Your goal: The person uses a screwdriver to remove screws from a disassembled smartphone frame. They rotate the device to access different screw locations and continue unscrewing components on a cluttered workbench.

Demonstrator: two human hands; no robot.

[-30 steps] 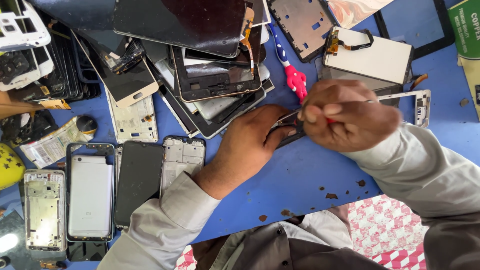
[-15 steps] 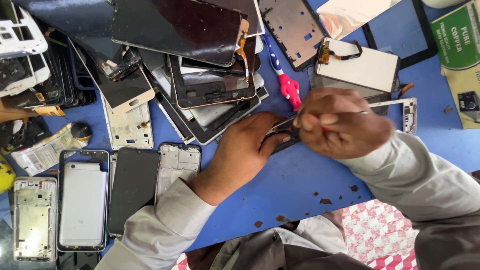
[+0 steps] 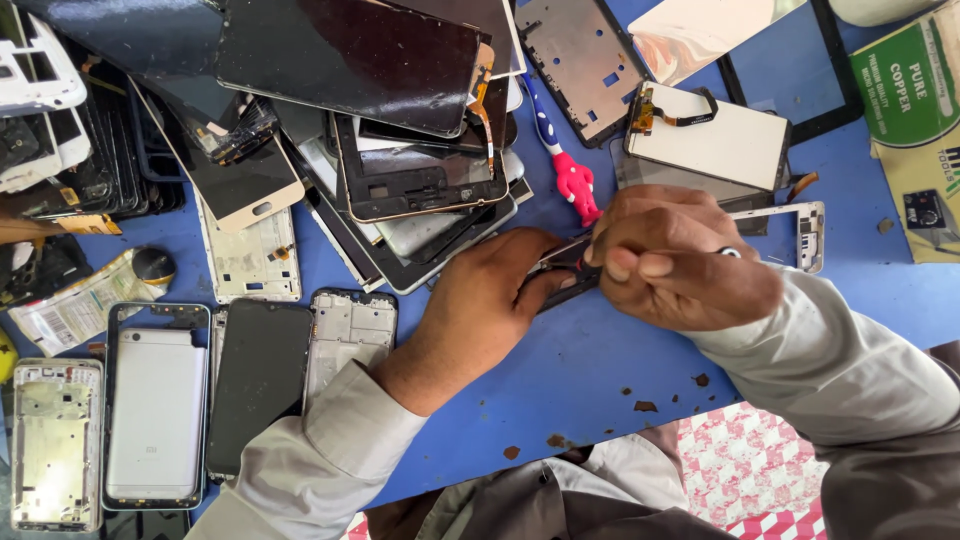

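Right at the middle of the blue worktable (image 3: 560,400), both hands meet over a small dark phone part (image 3: 563,270). The left hand (image 3: 480,310) lies curled on the table, its thumb and fingers pinching the near end of that part. The right hand (image 3: 675,255) is bunched into a loose fist above it, fingertips pressed together on the part's far edge; what exactly they grip I cannot tell. Just beyond the hands lies a red-handled tool (image 3: 572,180), pointing away. To the far left sprawls a heap of broken phone screens (image 3: 380,120). On the near left, a silver phone back (image 3: 155,415), a black screen (image 3: 262,385) and a bare phone frame (image 3: 55,440) lie side by side.
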